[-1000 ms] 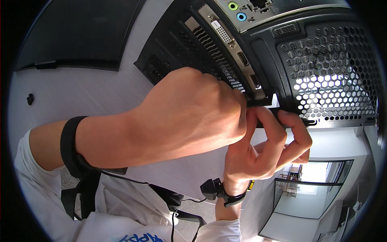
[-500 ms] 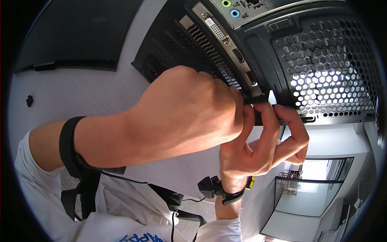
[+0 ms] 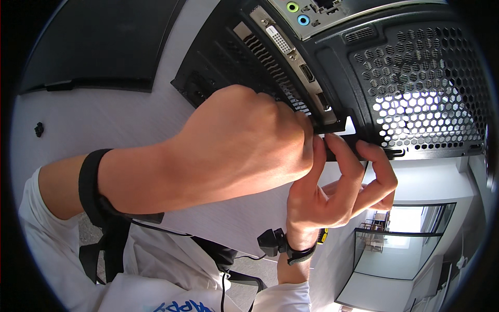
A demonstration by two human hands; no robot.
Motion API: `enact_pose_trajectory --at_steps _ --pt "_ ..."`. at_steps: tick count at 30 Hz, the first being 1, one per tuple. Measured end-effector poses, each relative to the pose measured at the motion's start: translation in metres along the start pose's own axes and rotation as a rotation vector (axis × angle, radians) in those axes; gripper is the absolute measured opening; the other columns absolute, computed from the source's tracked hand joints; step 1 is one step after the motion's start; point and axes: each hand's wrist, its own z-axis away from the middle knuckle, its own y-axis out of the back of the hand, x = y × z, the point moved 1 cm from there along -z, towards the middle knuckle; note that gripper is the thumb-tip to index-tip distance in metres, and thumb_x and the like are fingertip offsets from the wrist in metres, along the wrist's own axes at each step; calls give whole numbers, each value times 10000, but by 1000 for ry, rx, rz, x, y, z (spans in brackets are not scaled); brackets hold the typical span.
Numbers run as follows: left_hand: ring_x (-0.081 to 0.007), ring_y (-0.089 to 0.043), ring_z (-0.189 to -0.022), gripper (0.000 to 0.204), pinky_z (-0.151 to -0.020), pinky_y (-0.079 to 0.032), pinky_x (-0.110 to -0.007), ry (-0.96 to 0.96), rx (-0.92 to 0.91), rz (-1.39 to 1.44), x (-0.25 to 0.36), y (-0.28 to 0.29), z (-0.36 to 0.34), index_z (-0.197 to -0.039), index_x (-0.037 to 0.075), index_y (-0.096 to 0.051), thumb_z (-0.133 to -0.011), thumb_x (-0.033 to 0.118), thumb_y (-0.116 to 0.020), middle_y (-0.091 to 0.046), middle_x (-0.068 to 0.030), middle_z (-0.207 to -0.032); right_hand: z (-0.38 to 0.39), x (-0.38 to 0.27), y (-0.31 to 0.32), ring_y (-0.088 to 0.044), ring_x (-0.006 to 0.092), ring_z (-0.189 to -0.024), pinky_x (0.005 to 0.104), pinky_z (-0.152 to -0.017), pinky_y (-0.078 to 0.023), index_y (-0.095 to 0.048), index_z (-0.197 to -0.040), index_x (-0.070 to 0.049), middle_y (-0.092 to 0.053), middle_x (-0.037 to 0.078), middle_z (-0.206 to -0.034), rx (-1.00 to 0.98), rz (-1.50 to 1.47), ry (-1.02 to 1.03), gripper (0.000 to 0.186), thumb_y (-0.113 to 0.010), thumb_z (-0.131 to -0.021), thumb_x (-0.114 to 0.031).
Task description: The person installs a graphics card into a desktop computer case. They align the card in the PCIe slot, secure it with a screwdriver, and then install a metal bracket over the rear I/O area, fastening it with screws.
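Observation:
A black computer case (image 3: pixel 332 67) takes up the upper right, its back panel towards me. In it sits a graphics card with a metal bracket (image 3: pixel 297 65) and video sockets. My left hand (image 3: pixel 249 138) is curled closed against the card's lower end, back of the hand up. Its fingertips, and whatever they hold, are hidden. Just right of it is my right hand (image 3: pixel 332 195), fingers bent and spread apart. Its fingertips are at the dark metal edge below the bracket, beside a small bright opening (image 3: pixel 349 125). I see nothing held between them.
A dark flat panel (image 3: pixel 99 47) is at the upper left of the light tabletop (image 3: pixel 125 117). A small black piece (image 3: pixel 39 129) lies near the left edge. Honeycomb vent holes (image 3: pixel 416 99) pierce the case's right part. A thin black cable (image 3: pixel 161 229) runs from my left wristband.
The right hand's fingers have spread slightly, and its fingertips have shifted a little along the metal edge. The left hand has stayed nearly still.

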Motion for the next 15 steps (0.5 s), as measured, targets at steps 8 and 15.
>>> enact_pose_trajectory --at_steps 8,15 --pt "-137 -568 -484 278 -419 -454 -287 -3 11 19 1 -2 1 -646 134 -478 -740 209 -727 -502 10 -574 -3 1 4 -373 213 -1006 333 -854 -283 -768 -834 -185 -577 -24 -1059 -59 77 47 112 -834 -743 -180" --pt "-138 -565 -485 267 -423 -457 -295 -14 -43 -24 1 -3 3 -650 134 -476 -741 203 -717 -501 13 -576 -5 4 2 -384 214 -1004 339 -868 -286 -770 -836 -172 -579 -30 -1052 -43 40 90 96 -823 -755 -176"
